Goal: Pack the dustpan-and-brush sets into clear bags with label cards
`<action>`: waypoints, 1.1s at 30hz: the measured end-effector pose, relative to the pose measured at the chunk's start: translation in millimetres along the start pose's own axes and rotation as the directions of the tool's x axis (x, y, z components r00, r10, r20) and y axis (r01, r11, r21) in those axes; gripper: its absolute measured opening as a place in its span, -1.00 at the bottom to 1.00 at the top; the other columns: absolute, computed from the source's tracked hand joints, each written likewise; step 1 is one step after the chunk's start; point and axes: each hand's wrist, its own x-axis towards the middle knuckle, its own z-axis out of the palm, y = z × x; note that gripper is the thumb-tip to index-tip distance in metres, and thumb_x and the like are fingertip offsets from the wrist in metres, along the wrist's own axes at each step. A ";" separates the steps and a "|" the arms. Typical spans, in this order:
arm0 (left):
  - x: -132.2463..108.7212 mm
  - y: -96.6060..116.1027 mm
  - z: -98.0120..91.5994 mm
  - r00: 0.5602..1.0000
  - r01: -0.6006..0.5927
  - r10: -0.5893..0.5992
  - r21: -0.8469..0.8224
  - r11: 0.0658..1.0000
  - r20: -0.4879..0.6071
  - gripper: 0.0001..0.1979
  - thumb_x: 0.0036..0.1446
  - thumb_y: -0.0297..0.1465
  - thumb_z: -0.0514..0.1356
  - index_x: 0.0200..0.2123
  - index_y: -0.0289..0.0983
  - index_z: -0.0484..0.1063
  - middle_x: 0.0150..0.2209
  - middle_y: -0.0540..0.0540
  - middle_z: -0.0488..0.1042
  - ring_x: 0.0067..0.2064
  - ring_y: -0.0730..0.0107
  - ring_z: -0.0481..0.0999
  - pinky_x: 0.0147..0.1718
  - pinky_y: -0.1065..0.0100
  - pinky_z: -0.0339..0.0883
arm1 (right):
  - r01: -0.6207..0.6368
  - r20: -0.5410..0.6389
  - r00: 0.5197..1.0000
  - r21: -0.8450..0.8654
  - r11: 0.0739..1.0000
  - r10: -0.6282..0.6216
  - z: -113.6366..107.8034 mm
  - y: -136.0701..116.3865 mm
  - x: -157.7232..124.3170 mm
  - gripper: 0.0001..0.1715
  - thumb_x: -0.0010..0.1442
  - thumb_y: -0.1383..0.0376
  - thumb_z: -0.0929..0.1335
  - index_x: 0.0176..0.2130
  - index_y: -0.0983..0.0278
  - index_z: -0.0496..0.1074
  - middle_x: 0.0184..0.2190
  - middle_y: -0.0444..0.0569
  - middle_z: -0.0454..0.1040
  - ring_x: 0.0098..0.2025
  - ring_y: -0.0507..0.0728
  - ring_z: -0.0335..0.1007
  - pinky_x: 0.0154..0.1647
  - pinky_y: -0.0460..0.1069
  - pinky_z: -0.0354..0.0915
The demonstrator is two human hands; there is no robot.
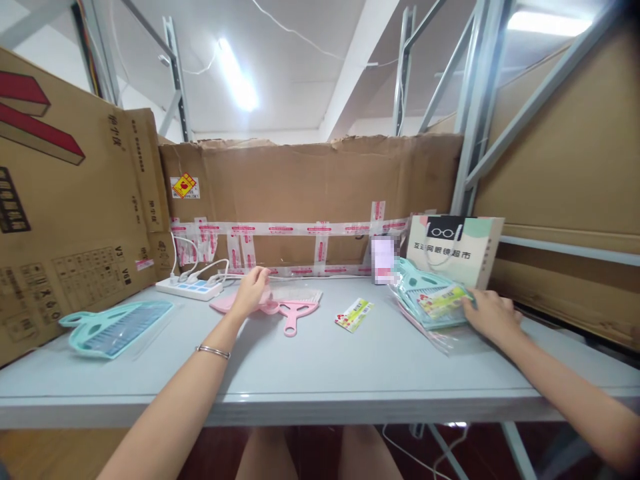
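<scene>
My left hand (251, 288) reaches forward over a pink dustpan (235, 305) near the middle back of the grey table (320, 373); its fingers curl down onto the pan's edge. A pink hand brush (296, 312) lies right beside it, partly under clear plastic. My right hand (489, 315) rests on a stack of teal dustpan sets in clear bags (431, 301) at the right, fingers bent on the top bag. A small printed label card (354, 314) lies between the two hands.
A teal dustpan with brush (114, 326) lies at the left front. A white power strip (189, 287) with plugged cables sits at the back left. A paper bag (457, 248) stands at the back right. Cardboard walls (310, 200) enclose the table on three sides.
</scene>
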 end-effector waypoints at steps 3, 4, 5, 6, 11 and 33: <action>0.1 -0.5 -3.4 1.000 0.010 -0.009 0.110 0.994 -0.008 -0.78 0.06 -0.39 -0.04 -0.35 -0.29 0.38 -0.39 -0.08 0.47 -0.27 0.30 0.44 -0.20 0.29 0.25 | -0.064 0.024 0.998 -0.042 0.997 0.065 -1.3 -0.1 -2.0 -0.49 0.10 0.17 0.18 -0.01 0.25 0.39 0.00 0.34 0.31 -0.01 0.45 0.17 -0.17 0.26 0.10; -0.6 0.5 -4.0 1.000 0.005 -0.009 0.161 0.987 0.024 -0.77 0.02 -0.46 -0.04 -0.34 -0.29 0.39 -0.36 -0.09 0.48 -0.24 0.30 0.44 -0.18 0.29 0.25 | -0.082 -0.025 0.996 -0.025 0.996 0.082 -3.2 -2.5 -0.8 -0.49 0.10 0.16 0.17 -0.01 0.24 0.39 0.00 0.31 0.32 -0.01 0.44 0.15 -0.15 0.26 0.10; -1.5 2.3 -4.4 0.997 -0.011 -0.006 0.216 0.976 0.080 -0.75 -0.03 -0.52 -0.05 -0.33 -0.30 0.39 -0.33 -0.11 0.48 -0.23 0.31 0.44 -0.17 0.30 0.25 | -0.086 -0.099 0.991 0.003 0.996 0.086 -5.7 -6.9 1.2 -0.49 0.09 0.14 0.17 -0.02 0.22 0.38 0.00 0.28 0.32 0.00 0.43 0.13 -0.14 0.26 0.09; -2.8 4.7 -4.7 0.988 -0.040 -0.002 0.270 0.962 0.154 -0.72 -0.09 -0.57 -0.05 -0.33 -0.31 0.39 -0.32 -0.11 0.48 -0.23 0.32 0.43 -0.18 0.31 0.26 | -0.074 -0.185 0.979 0.037 0.997 0.080 -8.6 -13.4 3.5 -0.49 0.09 0.12 0.16 -0.02 0.21 0.37 0.00 0.25 0.32 0.01 0.42 0.11 -0.12 0.25 0.09; -12.0 19.8 -9.0 0.881 -0.267 0.017 0.466 0.843 0.474 -0.75 -0.14 -0.59 0.00 -0.39 -0.28 0.40 -0.31 -0.11 0.45 -0.22 0.29 0.39 -0.22 0.34 0.25 | 0.214 -0.467 0.875 0.133 0.968 -0.129 -21.6 -81.0 13.0 -0.56 0.09 0.13 0.18 -0.11 0.26 0.38 -0.06 0.19 0.32 0.01 0.31 0.14 -0.01 0.19 0.06; -22.3 17.3 -1.0 0.751 -0.497 0.035 0.530 0.687 0.659 -0.57 -0.05 -0.43 0.16 -0.04 -0.24 0.28 -0.07 -0.17 0.32 -0.07 0.17 0.31 -0.12 0.20 0.21 | 0.584 0.291 0.605 0.470 0.662 -0.741 69.2 -284.3 -45.1 -0.67 0.05 0.40 0.26 -0.14 0.27 0.42 -0.15 0.03 0.47 -0.11 0.14 0.35 -0.02 0.04 0.15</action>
